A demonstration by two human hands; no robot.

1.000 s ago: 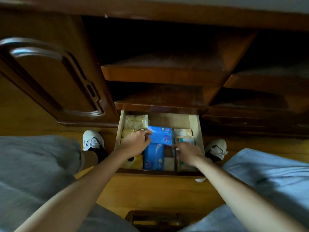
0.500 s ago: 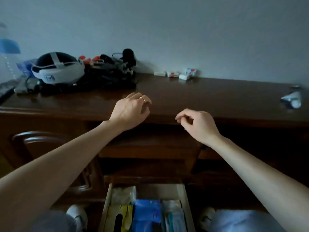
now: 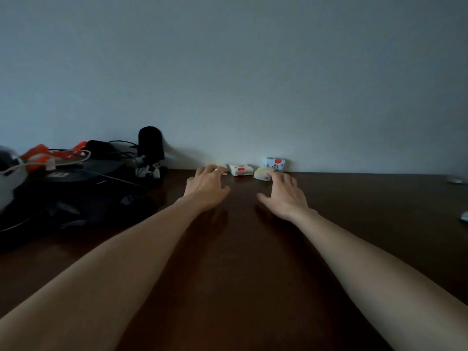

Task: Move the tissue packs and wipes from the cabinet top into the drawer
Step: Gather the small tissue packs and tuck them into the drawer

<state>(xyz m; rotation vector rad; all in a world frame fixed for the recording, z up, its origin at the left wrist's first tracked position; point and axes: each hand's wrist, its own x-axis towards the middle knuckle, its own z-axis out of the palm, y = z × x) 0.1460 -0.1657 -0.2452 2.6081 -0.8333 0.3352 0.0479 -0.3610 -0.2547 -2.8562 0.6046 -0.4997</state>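
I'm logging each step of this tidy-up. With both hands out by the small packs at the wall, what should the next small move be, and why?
Probably curl the right hand round the pale pack: its fingertips already reach it, but nothing is lifted yet.

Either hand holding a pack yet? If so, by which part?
Nothing lifted yet. The left hand reaches over a mostly hidden pack; the right hand has fingers on the pale pack, at its near right corner. No closed grip is visible.
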